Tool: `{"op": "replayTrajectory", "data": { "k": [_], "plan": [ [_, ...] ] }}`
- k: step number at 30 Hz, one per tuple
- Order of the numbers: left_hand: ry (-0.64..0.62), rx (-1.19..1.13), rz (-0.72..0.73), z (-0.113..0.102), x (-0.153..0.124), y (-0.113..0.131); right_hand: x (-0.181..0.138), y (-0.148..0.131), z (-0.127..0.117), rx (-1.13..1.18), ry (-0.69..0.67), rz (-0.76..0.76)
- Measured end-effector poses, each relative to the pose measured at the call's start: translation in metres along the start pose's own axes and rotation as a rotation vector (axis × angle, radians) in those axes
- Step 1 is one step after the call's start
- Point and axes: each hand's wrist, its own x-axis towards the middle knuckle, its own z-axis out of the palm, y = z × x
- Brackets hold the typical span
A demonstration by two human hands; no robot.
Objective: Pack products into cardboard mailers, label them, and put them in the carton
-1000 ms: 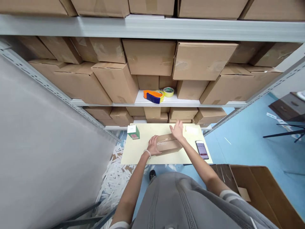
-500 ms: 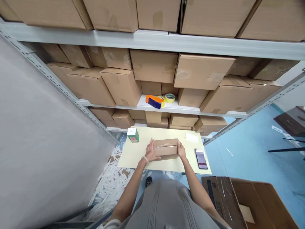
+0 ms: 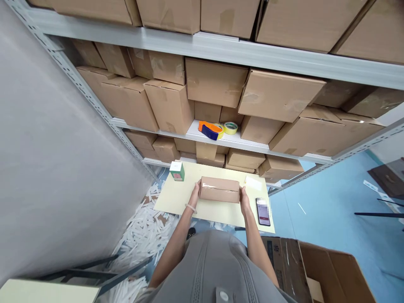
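Observation:
Between my two hands is a long brown cardboard box (image 3: 220,190), with shiny clear tape running along its upper face. My left hand (image 3: 195,194) is pressed against its left end, and my right hand (image 3: 244,198) grips the right end. The box is over the pale yellow table (image 3: 179,202); I cannot tell whether its underside touches the top. A small green and white box (image 3: 177,171) stands on the table to the left. On the right lie a phone (image 3: 263,211) with a lit screen and a white paper pad (image 3: 253,183).
Shelves (image 3: 221,50) full of cardboard boxes rise behind the table. An orange and blue tape dispenser (image 3: 211,130) and a tape roll (image 3: 230,128) sit on the middle shelf. A large open carton (image 3: 334,269) stands at lower right. Paper strips (image 3: 142,235) litter the floor at left.
The box has turned so its taped face tilts toward me, and both hands have shifted to its ends. My left fingers no longer lie along its near side. The view has swung slightly.

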Motion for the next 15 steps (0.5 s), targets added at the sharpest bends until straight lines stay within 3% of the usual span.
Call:
{"op": "replayTrajectory", "data": {
  "k": [6,10,15],
  "plan": [
    [0.082,-0.142,0.112,-0.001,-0.001,0.042,-0.005,-0.031,-0.013,0.188,0.031,-0.176],
    [0.135,-0.106,0.160,0.001,0.004,0.043,-0.009,-0.040,-0.013,0.175,0.079,-0.220],
    [0.187,-0.057,0.109,-0.002,0.008,0.034,-0.016,-0.042,-0.010,0.038,0.119,-0.190]
  ]
}}
